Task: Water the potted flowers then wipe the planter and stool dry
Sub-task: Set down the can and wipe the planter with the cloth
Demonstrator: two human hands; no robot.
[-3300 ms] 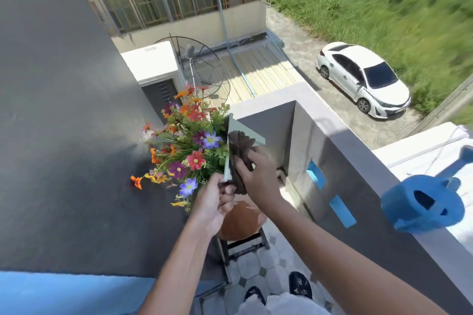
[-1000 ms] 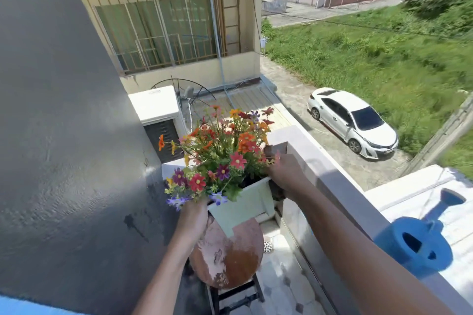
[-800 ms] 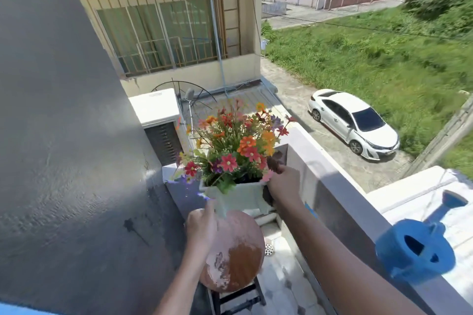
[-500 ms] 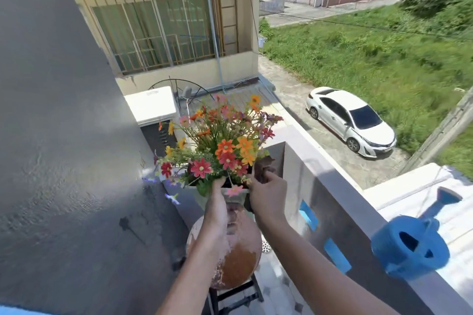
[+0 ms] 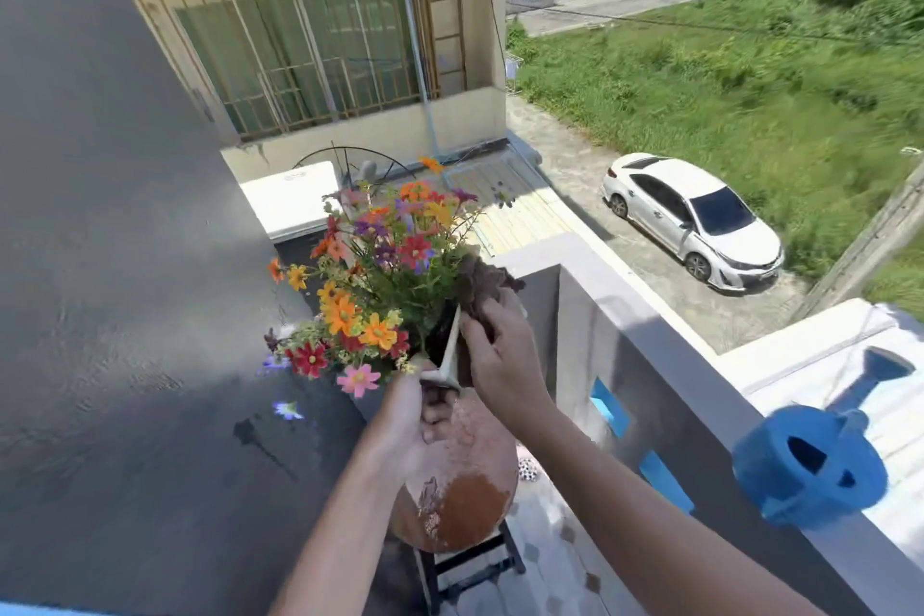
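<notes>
- Standing on a sunny balcony, a rusty round stool (image 5: 460, 505) is beside the grey parapet (image 5: 665, 365).
- Left hand (image 5: 410, 420) grips the tilted planter (image 5: 450, 360).
- Right hand (image 5: 500, 355) presses a brown cloth (image 5: 482, 285) on the planter's side.

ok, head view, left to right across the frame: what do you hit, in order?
Dark grey wall → flowers → left hand gripping the planter → right hand holding the brown cloth → white car → blue watering can on the ledge.
</notes>
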